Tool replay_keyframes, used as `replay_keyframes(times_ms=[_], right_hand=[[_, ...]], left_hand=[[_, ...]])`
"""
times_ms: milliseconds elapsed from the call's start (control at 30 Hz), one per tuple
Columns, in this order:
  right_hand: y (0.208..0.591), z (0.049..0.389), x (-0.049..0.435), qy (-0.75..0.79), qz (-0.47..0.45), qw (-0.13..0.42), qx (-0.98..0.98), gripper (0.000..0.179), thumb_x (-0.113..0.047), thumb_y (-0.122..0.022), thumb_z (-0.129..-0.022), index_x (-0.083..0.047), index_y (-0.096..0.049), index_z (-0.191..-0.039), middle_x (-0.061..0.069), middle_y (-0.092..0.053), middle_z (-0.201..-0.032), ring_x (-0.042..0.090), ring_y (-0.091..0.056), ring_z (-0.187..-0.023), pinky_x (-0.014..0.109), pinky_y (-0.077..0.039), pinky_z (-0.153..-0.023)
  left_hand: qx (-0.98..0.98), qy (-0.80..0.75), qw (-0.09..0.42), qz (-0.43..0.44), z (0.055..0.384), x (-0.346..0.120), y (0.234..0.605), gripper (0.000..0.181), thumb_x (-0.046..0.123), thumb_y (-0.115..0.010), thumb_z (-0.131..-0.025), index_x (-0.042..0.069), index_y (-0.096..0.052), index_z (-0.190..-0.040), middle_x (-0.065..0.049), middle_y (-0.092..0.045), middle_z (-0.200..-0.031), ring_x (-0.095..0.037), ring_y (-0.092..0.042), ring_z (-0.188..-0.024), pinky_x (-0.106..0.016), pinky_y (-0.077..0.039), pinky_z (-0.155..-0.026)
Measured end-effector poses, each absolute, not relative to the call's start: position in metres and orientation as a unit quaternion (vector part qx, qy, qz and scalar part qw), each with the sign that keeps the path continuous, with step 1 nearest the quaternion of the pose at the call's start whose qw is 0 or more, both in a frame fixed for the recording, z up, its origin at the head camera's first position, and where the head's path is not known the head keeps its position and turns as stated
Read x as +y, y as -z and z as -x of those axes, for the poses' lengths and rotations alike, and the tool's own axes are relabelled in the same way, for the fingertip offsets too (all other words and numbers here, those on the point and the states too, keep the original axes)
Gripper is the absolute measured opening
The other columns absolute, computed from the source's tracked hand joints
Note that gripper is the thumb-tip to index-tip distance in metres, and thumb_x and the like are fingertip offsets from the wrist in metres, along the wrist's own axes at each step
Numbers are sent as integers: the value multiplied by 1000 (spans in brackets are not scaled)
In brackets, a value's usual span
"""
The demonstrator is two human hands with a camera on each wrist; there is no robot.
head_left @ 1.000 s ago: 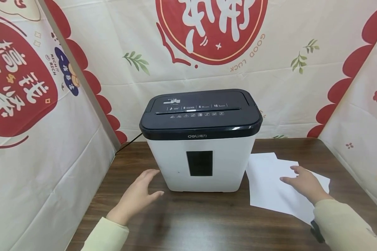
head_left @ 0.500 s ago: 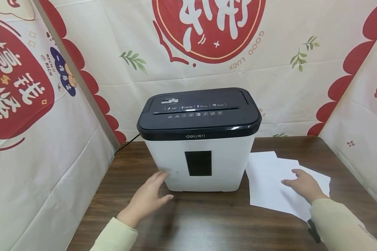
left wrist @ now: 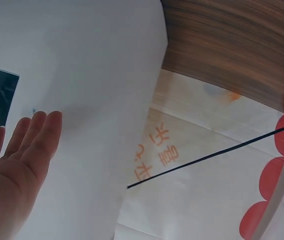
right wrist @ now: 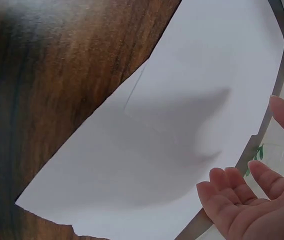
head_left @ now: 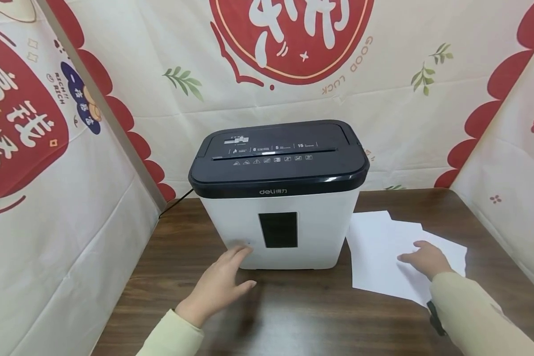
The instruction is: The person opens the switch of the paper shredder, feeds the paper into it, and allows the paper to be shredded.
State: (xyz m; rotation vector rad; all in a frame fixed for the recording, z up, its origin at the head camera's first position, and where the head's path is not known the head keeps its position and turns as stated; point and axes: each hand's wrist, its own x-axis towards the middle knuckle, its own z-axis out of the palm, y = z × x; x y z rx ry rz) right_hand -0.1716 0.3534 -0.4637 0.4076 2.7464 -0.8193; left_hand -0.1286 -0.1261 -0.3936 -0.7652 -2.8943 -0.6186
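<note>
A white paper shredder [head_left: 316, 227] with a black lid [head_left: 276, 170] and a dark window stands at the middle of the table. In front of its lower left side is my left hand [head_left: 220, 287], fingers extended and holding nothing; whether it touches the shredder I cannot tell. Several overlapping sheets of white paper [head_left: 378, 252] lie right of the shredder. Over them hovers my right hand [head_left: 424, 259], fingers loosely bent and thumb apart, nothing in its grasp. The right wrist view shows the right hand's shadow on the paper [right wrist: 147, 145].
Brown wooden table [head_left: 302, 316] spreads in front of the shredder. A thin black cord [head_left: 175, 202] runs from the shredder's left side toward the back. Printed white cloth [head_left: 267, 104] hangs behind and on both sides.
My left hand has moved right, across the front of the shredder's lower left side. The right hand stays over the paper, nearly still. The head view has shifted slightly.
</note>
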Motion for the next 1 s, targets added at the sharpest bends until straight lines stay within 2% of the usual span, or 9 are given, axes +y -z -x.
replay_keyframes(times_ms=[367, 600, 700, 833, 1000], right_hand=[[472, 182, 359, 276, -159, 150, 936, 81, -38, -65, -85, 22, -33, -129, 46, -31, -132, 62, -28, -120, 70, -29, -99], [474, 187, 357, 246, -163, 161, 942, 72, -37, -69, -83, 22, -44, -115, 43, -47, -114, 58, -43, -105, 65, -40, -89], [475, 189, 354, 226, -170, 163, 945, 70, -38, -71, -80, 22, -49, -110, 42, -49, -107, 54, -44, -98, 62, -41, -85], [474, 192, 348, 219, -189, 161, 944, 66, -34, -72, -80, 21, -51, -110, 41, -47, -105, 53, -42, -98, 61, -41, -85], [471, 197, 341, 212, -189, 162, 945, 56, -27, -69, -80, 21, -52, -105, 40, -52, -103, 53, -47, -97, 60, -43, -84]], left_hand=[[-943, 184, 34, 275, 125, -114, 396, 62, 29, -76, -83, 8, -51, -135, -10, -51, -137, -27, -52, -124, -43, -48, -96], [-943, 183, 20, 277, 126, -111, 401, 62, 29, -76, -83, 8, -50, -136, -11, -50, -138, -27, -52, -124, -45, -48, -95], [-943, 181, 17, 278, 126, -110, 403, 63, 30, -75, -84, 8, -50, -137, -11, -50, -139, -27, -52, -124, -45, -48, -95], [-942, 182, 23, 280, 127, -110, 405, 63, 30, -76, -84, 8, -50, -136, -11, -50, -138, -26, -52, -124, -45, -49, -95], [-942, 188, 28, 277, 128, -110, 409, 62, 30, -76, -83, 8, -51, -135, -10, -51, -138, -26, -52, -124, -45, -48, -95]])
